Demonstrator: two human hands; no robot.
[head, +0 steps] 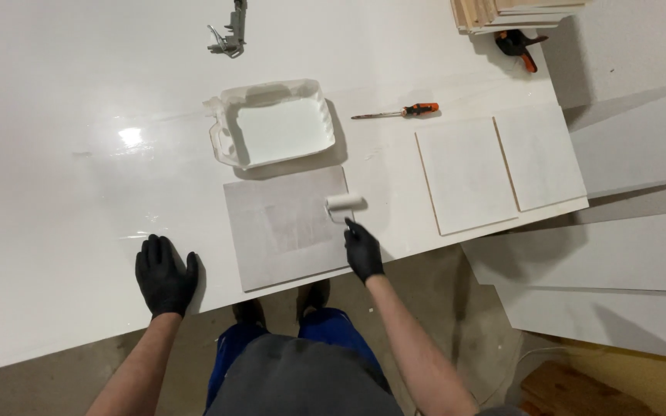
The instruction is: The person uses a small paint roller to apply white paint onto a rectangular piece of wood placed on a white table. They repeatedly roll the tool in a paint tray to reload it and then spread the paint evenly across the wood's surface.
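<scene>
While the right hand (363, 252) in its black glove is wrapped around the handle of a small white paint roller (345, 204), the roller's sleeve sits on the right edge of a grey square board (285, 226) lying flat near the front edge of the big glossy white table (63, 123). Fingers are curled tight on the handle, though the handle itself is mostly hidden under the glove, so I can't say much about its shape. The left hand (165, 274), also black-gloved, is spread flat with fingers splayed, pressing on the bare tabletop well to the left of the board and holding nothing. Just behind the board there's a white plastic paint tray (271, 123) with white paint in it, nearly touching the board's back edge. To the right of the tray lies a screwdriver with an orange and black handle (398, 112). Further right, 2 pale whitish square panels (499, 171) lie side by side, close together, near the table's right end. Up at the back there's a grey metal tool (229, 31), a stack of light wooden boards (506, 11) and an orange and black clamp (519, 45) just in front of that stack. More white sheets (626, 254) lean or lie lower down on the right, hard to tell which.
</scene>
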